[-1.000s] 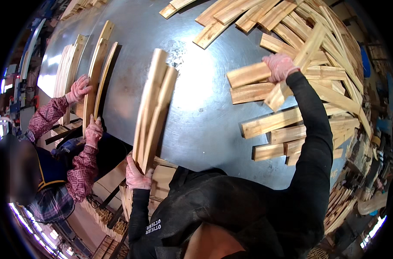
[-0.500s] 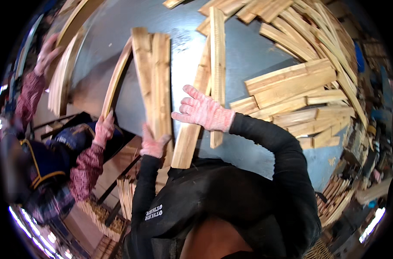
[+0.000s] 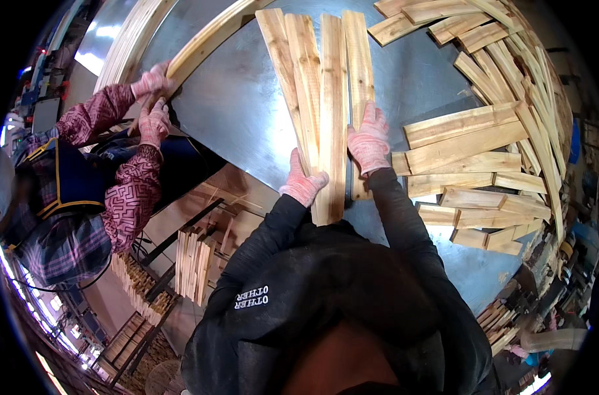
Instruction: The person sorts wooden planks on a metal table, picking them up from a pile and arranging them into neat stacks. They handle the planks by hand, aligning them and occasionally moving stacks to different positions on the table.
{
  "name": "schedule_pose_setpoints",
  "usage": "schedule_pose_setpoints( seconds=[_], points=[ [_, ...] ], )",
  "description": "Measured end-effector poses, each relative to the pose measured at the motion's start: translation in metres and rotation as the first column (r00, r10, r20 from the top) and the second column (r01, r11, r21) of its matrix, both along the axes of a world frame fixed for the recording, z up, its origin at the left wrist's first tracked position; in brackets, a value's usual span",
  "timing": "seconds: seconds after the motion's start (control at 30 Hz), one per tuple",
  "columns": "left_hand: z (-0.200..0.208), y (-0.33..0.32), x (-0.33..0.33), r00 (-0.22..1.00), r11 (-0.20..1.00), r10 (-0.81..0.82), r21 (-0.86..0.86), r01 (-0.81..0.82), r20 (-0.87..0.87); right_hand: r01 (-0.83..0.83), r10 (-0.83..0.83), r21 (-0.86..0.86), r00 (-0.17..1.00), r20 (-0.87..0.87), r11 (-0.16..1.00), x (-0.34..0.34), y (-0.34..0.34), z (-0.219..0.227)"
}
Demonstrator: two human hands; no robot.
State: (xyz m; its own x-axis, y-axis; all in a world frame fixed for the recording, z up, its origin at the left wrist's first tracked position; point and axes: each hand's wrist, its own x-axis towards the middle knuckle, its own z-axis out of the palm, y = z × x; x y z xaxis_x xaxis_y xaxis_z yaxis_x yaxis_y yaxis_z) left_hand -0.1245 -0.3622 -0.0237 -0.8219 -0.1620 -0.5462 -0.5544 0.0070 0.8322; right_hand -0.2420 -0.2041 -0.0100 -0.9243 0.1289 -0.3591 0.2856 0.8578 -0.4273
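Both my hands wear pinkish-white knit gloves. Several wooden boards lie side by side, lengthwise before me on the metal table. My left hand [image 3: 303, 183] grips the left edge of the group near its close end, thumb over the top, beside a knotty middle board [image 3: 331, 85]. Two more boards, a left outer board [image 3: 277, 49] and its neighbour [image 3: 304, 66], fan slightly apart at the far end. My right hand [image 3: 368, 139] holds the rightmost board [image 3: 358, 59] across its width, with a narrow gap between it and the middle board.
Left of me a co-worker's gloved hands [image 3: 153, 99] hold a long strip [image 3: 210, 36], near a long wood stack [image 3: 131, 43]. Boards [image 3: 467, 138] cover the right of the metal table [image 3: 240, 85]. Stacked pieces [image 3: 194, 263] stand below the table's left edge.
My right hand has moved right and onto the rightmost board. My left hand and the left boards have shifted right, joining the others. The co-worker's hands have come together on the long strip.
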Motion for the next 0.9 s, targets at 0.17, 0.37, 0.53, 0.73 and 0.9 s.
schedule_pose_setpoints(
  seconds=[0.17,0.37,0.53,0.73,0.9],
  points=[
    [0.055,-0.03,-0.027,0.999,1.0,0.015,-0.009,-0.015,-0.028,0.179,-0.242,-0.912,0.966,0.092,0.368,0.008,0.001,-0.035],
    [0.062,-0.098,-0.022,0.907,0.616,-0.418,-0.749,0.243,-0.049,-0.154,0.294,-0.582,0.943,0.154,0.798,0.025,-0.063,-0.005],
    [0.065,-0.044,-0.016,0.854,0.205,-0.335,-0.854,0.478,0.398,-0.369,0.587,-0.627,0.79,0.177,0.686,0.019,-0.045,-0.011],
    [0.069,-0.066,-0.047,0.855,0.205,-0.225,-0.836,0.51,0.467,-0.455,0.632,-0.651,0.773,0.05,0.608,0.018,-0.053,0.0],
    [0.063,-0.077,-0.049,0.879,0.291,-0.164,-0.829,0.477,0.448,-0.614,0.595,-0.263,0.788,-0.157,0.744,0.008,-0.01,0.023]
  ],
)
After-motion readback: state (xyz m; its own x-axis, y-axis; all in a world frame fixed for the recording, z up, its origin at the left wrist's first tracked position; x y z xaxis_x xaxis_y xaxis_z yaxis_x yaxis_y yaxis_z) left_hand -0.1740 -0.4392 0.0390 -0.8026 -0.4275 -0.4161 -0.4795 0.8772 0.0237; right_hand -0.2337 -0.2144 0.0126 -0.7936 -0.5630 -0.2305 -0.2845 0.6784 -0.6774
